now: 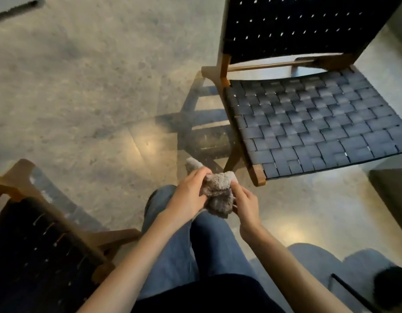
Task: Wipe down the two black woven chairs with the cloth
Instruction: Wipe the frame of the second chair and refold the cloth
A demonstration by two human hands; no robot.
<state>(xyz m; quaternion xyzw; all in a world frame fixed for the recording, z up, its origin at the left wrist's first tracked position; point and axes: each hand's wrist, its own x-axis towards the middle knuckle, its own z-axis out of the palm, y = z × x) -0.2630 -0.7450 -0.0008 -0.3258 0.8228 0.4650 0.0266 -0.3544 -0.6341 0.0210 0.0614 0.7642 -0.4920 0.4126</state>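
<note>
- Cloth (218, 195): grey, fluffy, bunched into a wad, lower centre of the frame, held above the person's blue-trousered legs (195, 245); touches neither chair
- Left hand (188, 195): fingers curled round the cloth's left side, gripping it
- Right hand (246, 205): pinches the cloth's right edge, thumb and fingertips on the fabric
- Right-hand chair (308, 120): black woven seat and back on a wooden frame, upper right of the frame, near the hands but apart from them
- Left-hand chair (33, 245): black weave, wooden frame, lower left corner, partly cut off
- Floor (82, 86): pale mottled stone, chair shadow at centre
- Progress, as judged: cloth being readied or refolded; no wiping contact visible; whether either chair is already wiped cannot be told; both chairs look left to do
</note>
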